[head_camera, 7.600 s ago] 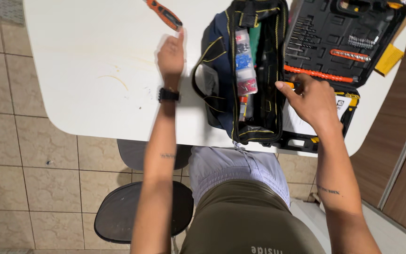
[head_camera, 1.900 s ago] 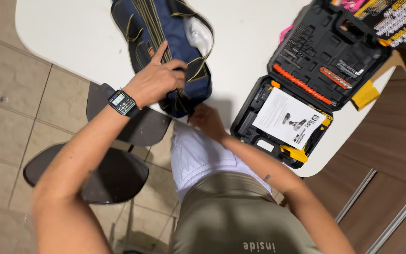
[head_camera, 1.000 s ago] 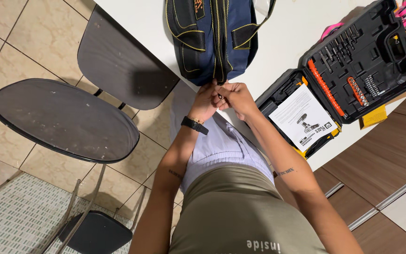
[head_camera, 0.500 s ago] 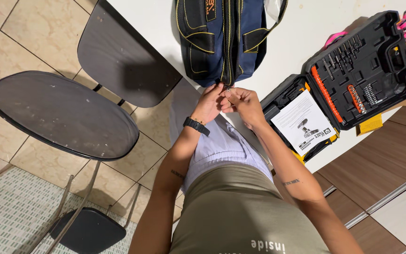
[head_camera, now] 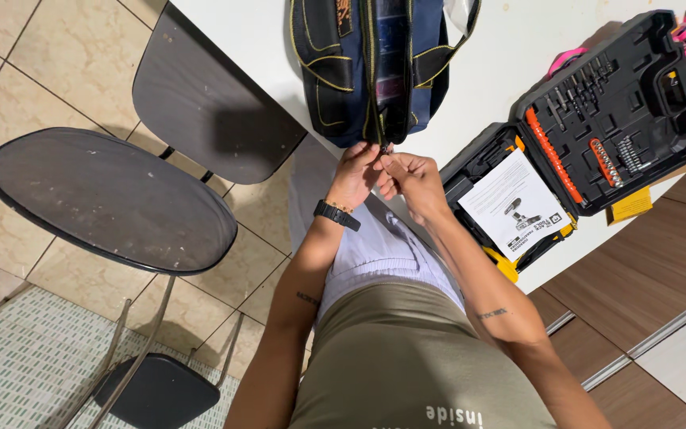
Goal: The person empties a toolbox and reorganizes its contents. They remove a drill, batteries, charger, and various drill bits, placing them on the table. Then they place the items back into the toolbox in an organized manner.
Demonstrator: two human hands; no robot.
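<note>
- Since half a second ago, our two hands have kept to the near end of the bag with barely a shift; the bag's top seam now gapes a little wider, showing coloured items inside.
- Our left hand (head_camera: 356, 172), with a black wristwatch (head_camera: 336, 214) on its wrist, pinches the small zipper pull (head_camera: 383, 148) at the bag's near end; fingers closed on it.
- Our right hand (head_camera: 410, 176) touches the left, fingers curled in at the same pull; whether it grips the pull itself we cannot tell.
- Navy-blue fabric tool bag with yellow stitching (head_camera: 335, 63) lies on the white table (head_camera: 478, 87), near end at the table edge.
- Right of the hands: open black plastic drill case (head_camera: 645, 119), a white printed leaflet (head_camera: 514, 208) in its near half.
- Left: dark round-seated chair (head_camera: 113, 199) on the tiled floor.
</note>
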